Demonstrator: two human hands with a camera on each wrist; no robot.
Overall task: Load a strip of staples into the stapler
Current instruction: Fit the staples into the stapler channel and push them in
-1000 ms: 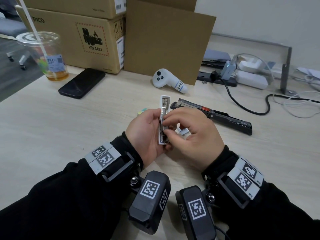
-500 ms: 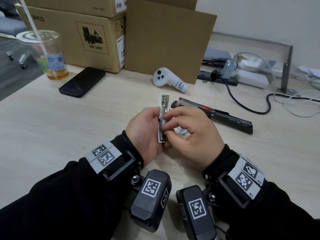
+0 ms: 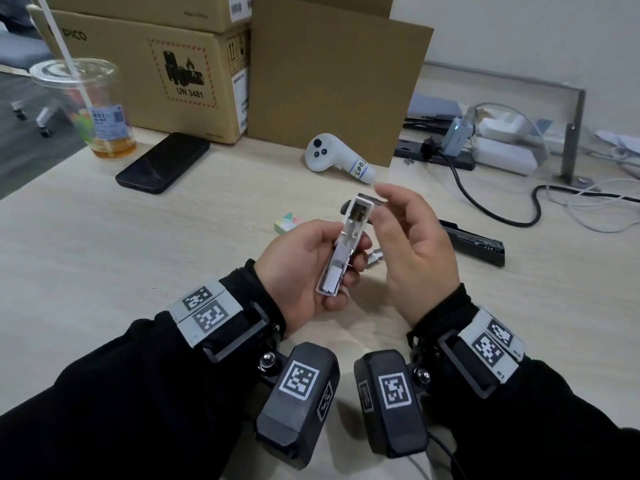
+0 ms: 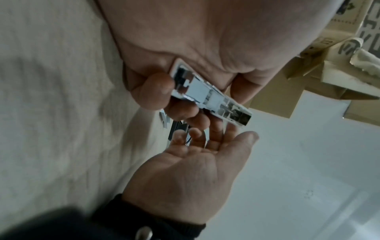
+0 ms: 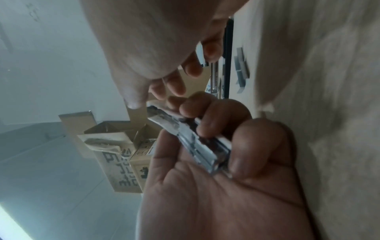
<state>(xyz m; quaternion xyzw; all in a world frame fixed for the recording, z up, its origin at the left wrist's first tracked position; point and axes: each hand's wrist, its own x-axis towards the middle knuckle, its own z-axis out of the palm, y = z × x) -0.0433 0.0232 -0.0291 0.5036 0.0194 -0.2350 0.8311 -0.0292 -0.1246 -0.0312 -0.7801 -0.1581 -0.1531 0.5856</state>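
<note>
**Right hand off the stapler, channel open to view**

Half a second ago: right hand (image 3: 412, 251) pinching at the white stapler (image 3: 343, 251), fingertips down on its channel. Now lifted clear, fingers loose and spread, holding nothing, hovering just beside the stapler's far end. Left hand (image 3: 304, 271) wrapped round the stapler, thumb on 1 side, fingers curled under and behind, raised off the worktop (image 3: 138, 265).

Likely meaning: some fiddling inside the channel finished or abandoned, free hand ready to fetch staples. Loose staple pieces (image 5: 241, 68) lying on the worktop under the hands. No strip visible in the channel for certain; metal parts glinting there, too blurred to call. Loading judged not yet done.

Long axis running away from the body, tipped slightly rightward at the far end. Open side up, facing the head camera; front end pointing away, toward the grey controller (image 3: 332, 157). A second, black stapler (image 3: 474, 245) flat on the worktop behind the right hand.
</note>
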